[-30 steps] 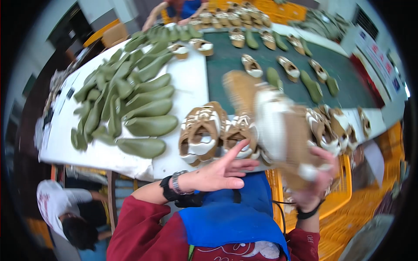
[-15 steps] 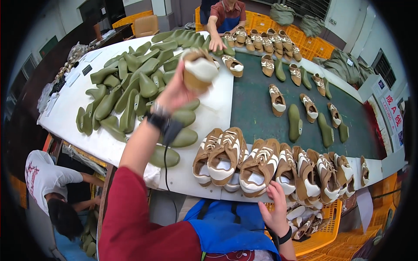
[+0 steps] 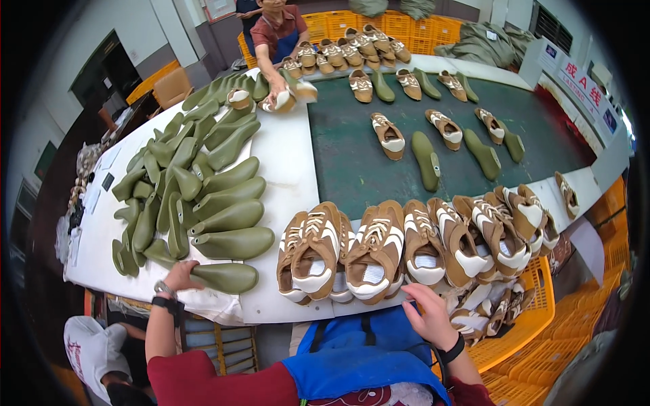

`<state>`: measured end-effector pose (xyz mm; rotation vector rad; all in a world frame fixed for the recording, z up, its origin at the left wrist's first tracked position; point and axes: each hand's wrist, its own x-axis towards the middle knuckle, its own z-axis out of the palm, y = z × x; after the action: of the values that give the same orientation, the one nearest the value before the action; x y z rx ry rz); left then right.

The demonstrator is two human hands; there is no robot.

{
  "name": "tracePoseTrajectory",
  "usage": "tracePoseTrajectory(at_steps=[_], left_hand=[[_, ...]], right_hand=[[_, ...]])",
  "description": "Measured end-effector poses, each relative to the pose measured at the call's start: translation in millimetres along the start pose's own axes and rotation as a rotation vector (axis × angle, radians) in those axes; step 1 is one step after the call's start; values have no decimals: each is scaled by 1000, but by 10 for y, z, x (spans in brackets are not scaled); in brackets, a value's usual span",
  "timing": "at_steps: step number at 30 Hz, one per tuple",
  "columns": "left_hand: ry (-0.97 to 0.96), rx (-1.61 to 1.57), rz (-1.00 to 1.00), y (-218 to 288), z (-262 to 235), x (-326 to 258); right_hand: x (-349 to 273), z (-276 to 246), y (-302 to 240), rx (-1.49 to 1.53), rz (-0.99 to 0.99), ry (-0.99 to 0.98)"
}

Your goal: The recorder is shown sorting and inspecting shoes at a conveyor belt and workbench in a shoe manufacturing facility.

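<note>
My left hand (image 3: 180,277) is closed round the near end of a green shoe last (image 3: 229,278) at the table's front edge. More green lasts (image 3: 227,243) lie in a row just beyond it. My right hand (image 3: 431,315), its fingers apart and nothing in it, hovers by the heels of the brown-and-white sneakers (image 3: 374,254) lined up along the front edge. Across the table, a co-worker's hand (image 3: 276,86) is on a brown-and-white shoe (image 3: 279,103). Beside that hand, another shoe (image 3: 306,92) is blurred by motion.
A dark green belt (image 3: 352,162) carries pairs of shoes and lasts. A heap of lasts (image 3: 169,169) covers the white tabletop (image 3: 284,183) to the left. An orange crate (image 3: 542,308) of shoes stands below on the right. At lower left, another person (image 3: 101,358) is bent down.
My left hand has let go of the shoe it held up and come down left to a last. The co-worker's hand has moved onto a shoe. My view has shifted; my right hand stays near the sneakers.
</note>
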<state>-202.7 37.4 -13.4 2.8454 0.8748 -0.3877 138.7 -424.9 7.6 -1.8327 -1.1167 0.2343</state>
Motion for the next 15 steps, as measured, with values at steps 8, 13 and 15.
tracePoseTrajectory(at_steps=[8,13,15], left_hand=[[177,29,-17,99,90,74],[98,89,1,356,-67,334],[75,104,0,419,-84,355]], right_hand=[[-35,24,97,16,4,-13],[-98,68,194,32,27,2],[-116,85,236,42,13,2]])
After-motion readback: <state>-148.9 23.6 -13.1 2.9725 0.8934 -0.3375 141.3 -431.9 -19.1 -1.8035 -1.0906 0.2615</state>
